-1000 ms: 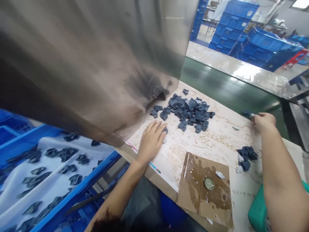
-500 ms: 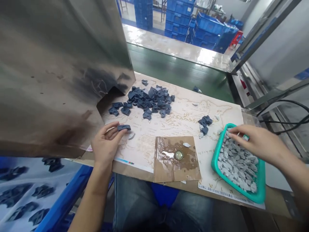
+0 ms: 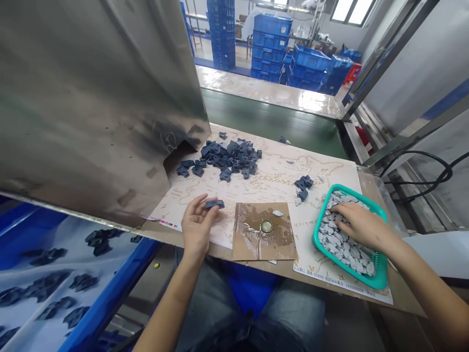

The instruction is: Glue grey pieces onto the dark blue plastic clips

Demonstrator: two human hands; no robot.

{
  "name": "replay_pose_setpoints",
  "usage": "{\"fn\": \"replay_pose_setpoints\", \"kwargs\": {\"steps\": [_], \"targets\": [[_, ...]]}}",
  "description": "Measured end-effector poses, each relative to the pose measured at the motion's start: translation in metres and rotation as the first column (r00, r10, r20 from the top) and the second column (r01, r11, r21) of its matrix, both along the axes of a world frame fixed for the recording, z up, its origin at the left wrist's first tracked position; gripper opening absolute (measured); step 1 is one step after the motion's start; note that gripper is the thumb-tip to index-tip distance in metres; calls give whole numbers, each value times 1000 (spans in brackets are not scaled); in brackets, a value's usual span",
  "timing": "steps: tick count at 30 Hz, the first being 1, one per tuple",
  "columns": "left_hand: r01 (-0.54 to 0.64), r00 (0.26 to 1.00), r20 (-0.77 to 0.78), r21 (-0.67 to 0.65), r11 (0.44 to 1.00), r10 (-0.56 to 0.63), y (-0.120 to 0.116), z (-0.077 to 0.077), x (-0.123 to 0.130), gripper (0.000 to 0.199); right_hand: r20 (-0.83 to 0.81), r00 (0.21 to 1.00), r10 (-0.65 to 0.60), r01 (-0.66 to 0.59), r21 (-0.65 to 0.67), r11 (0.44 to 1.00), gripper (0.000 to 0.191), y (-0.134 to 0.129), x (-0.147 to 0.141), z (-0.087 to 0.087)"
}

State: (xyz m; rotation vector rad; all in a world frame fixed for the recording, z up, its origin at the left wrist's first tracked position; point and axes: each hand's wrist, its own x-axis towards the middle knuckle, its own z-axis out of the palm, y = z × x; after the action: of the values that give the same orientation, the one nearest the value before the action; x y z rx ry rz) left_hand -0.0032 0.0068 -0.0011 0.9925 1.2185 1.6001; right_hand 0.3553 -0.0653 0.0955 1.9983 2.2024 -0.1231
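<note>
Well, nearest the person's lap, the left hand (image 3: 196,227) is raised just above a printed paper map sheet (image 3: 278,178) that covers the bench (image 3: 401,286). Its fingers (image 3: 201,203) curl up and close on a dark blue plastic piece (image 3: 214,204), pinching it at the tips. The piece's long axis runs roughly crosswise, left to right, and it lies far nearer this hand than the other. Just to its right is a square of wet, stained cardboard (image 3: 252,239) with a metal bottle cap (image 3: 266,226) at its centre. The right hand (image 3: 357,226) reaches into a teal plastic basket (image 3: 381,234) of grey pieces (image 3: 342,244), its fingers (image 3: 339,210) spread and pressing into the heap; whether they grasp any piece cannot be told. Beyond the hands, a small cluster of dark blue pieces (image 3: 302,188) sits near the basket, and a larger loose pile of dark blue pieces (image 3: 227,159) lies by a bent steel sheet (image 3: 91,98). Farther off, blue crates (image 3: 269,44) stand stacked.
</note>
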Motion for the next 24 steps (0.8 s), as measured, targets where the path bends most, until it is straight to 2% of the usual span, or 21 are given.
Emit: {"fn": "replay_pose_setpoints", "kwargs": {"steps": [5, 8, 13, 16, 18, 21, 24], "targets": [[193, 980, -34, -62, 979, -195, -2, -3, 1, 42, -157, 983, -99, 93, -44, 995, 33, -9, 5, 2], [264, 958, -98, -67, 962, -270, 0, -2, 0, 37, -158, 982, -109, 101, -54, 993, 30, -18, 6, 2], [267, 957, -104, -34, 963, -270, 2, -5, 0, 38, -154, 985, -74, 73, -16, 997, 22, -27, 7, 2], [260, 955, -142, -31, 965, -261, 3, -8, -1, 43, -221, 969, -108, 120, 44, 992, 24, -28, 0, 8], [259, 947, -184, -40, 965, -262, 3, -9, -2, 48, -364, 916, -167, 219, 104, 970, 29, -28, -12, 16], [260, 943, -200, -50, 964, -264, 3, -11, -2, 54, -617, 750, -239, 379, 105, 920, 37, -28, -39, 30], [257, 952, -157, -57, 965, -263, 3, -12, 0, 56, -781, 585, -220, 386, 30, 922, 45, -26, -69, 40]]}}
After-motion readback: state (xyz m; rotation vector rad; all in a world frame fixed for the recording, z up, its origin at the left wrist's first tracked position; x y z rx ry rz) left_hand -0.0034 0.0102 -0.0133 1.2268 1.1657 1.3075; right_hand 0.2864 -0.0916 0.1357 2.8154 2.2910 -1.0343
